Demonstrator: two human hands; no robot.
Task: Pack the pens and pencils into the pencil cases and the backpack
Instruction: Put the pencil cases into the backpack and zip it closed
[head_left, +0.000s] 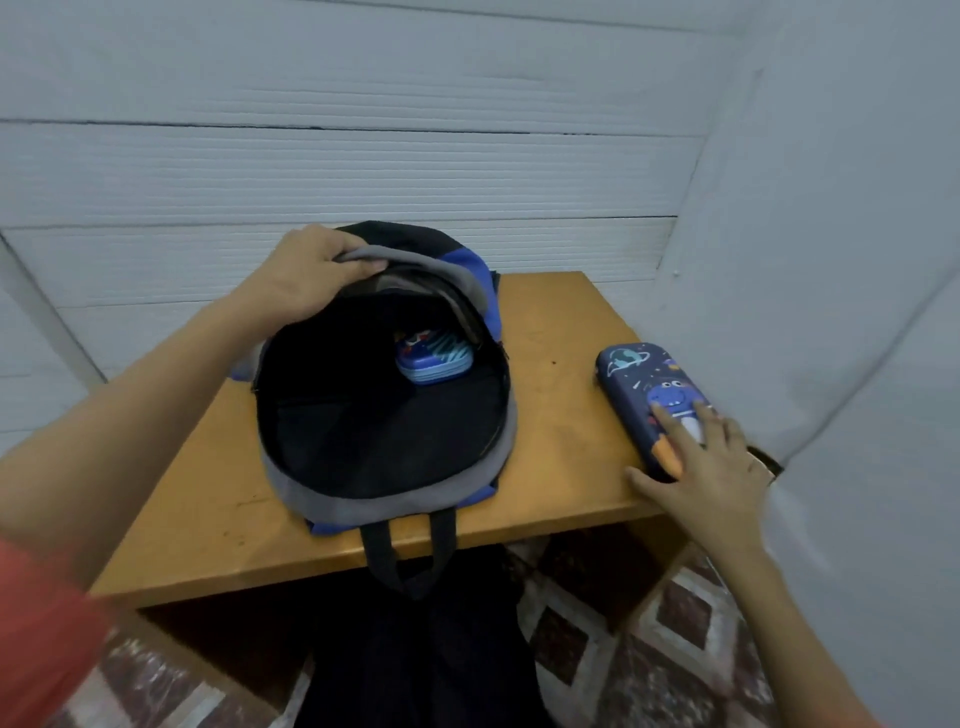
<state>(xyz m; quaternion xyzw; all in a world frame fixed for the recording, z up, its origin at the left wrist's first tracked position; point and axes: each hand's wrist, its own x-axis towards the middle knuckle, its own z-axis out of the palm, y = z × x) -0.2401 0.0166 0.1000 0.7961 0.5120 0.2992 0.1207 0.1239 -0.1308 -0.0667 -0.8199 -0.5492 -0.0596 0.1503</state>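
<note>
A grey, blue and black backpack lies on the wooden table, its main compartment wide open toward me. My left hand grips the grey top flap and holds it up. Deep inside the bag lies a blue pencil case with a striped lid. A second, dark blue pencil case with a dinosaur and planet print lies closed at the table's right edge. My right hand rests on its near end, fingers spread straight over the lid and thumb at its near corner. No loose pens or pencils are in view.
White panelled walls stand close behind the table and along its right side. The backpack's black carry handle hangs over the table's front edge. Patterned floor tiles and dark trousers show below.
</note>
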